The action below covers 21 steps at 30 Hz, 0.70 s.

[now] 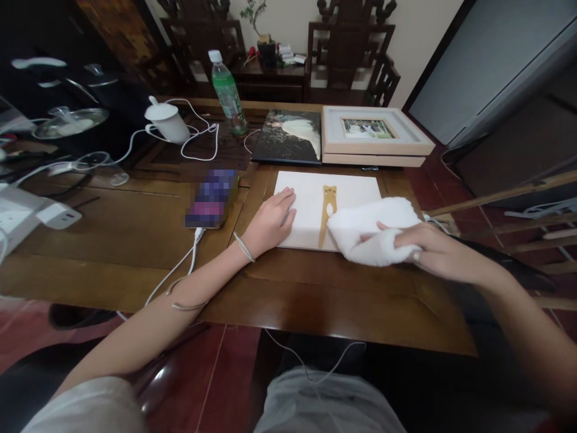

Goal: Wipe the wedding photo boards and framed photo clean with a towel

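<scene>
A white flat panel (311,198) with a tan cat-shaped drawing (329,207) lies on the wooden table (135,234). My left hand (271,219) rests flat on the panel's left edge, fingers stretched out. My right hand (428,249) grips a white fluffy cloth (372,228), which lies over the panel's right side. A thin band sits on my left wrist.
Behind the panel lie a dark photo print (288,137) and a white framed picture (374,133). A green bottle (228,93), a white lidded cup (167,120), white cables and a phone (211,198) are to the left. Carved chairs stand at the back.
</scene>
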Available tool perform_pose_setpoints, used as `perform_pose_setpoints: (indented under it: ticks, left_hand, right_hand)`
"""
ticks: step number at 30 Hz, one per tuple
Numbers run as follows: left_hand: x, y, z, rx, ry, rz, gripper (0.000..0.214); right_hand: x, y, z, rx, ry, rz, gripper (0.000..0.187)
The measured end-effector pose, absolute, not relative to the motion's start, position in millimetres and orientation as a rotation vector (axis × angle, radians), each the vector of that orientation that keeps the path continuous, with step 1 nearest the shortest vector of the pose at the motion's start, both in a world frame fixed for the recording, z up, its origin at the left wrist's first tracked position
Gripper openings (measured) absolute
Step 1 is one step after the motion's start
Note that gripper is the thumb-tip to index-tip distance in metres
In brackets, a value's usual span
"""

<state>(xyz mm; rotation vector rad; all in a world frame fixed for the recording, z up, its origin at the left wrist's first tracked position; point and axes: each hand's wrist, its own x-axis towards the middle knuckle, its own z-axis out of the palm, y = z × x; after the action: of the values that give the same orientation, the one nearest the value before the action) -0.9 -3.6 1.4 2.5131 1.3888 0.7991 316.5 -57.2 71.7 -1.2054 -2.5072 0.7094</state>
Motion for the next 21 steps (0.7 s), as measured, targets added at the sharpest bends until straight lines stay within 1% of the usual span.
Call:
perform_pose_setpoints:
  ticks: [3,7,10,12,14,16,21]
  left_hand:
    - [-0.9,-3.7,1.3,2.51,1.386,0.804,0.038]
    - [-0.8,-4.2,1.5,2.504,1.377,0.822,0.038]
    - [-1.0,-4.3,1.2,2.508,1.37,0.835,0.037]
    - [-1.1,-4.2,0.9,2.515,1.364,0.837,0.037]
    - [-1.2,-4.0,0.4,2.521,1.358,0.84,0.037]
    - [-1.1,-3.7,0.2,2.529,1.356,0.841,0.038]
    - [-1.5,-3.4,0.0,2.54,1.378,0.812,0.038]
  right_hand:
    - [311.5,-18.9,68.0,-1.281,-2.414,0.854,0.013]
    - [287.3,18.7,60.9,-1.399,-2.189,0.74,0.013]
    - [259.6,25.1,52.9,-1.349,-2.215,0.604,0.024]
    - [241.8,15.1,47.4,-1.259,-2.326,0.528,0.036]
    - [227.9,-5.9,43.5,-1.162,-2.455,0.466,0.044]
    - [219.5,-34.3,42.4,-1.096,-2.561,0.432,0.046]
    - [218.7,-96.6,48.8,-0.98,-2.71,0.421,0.044]
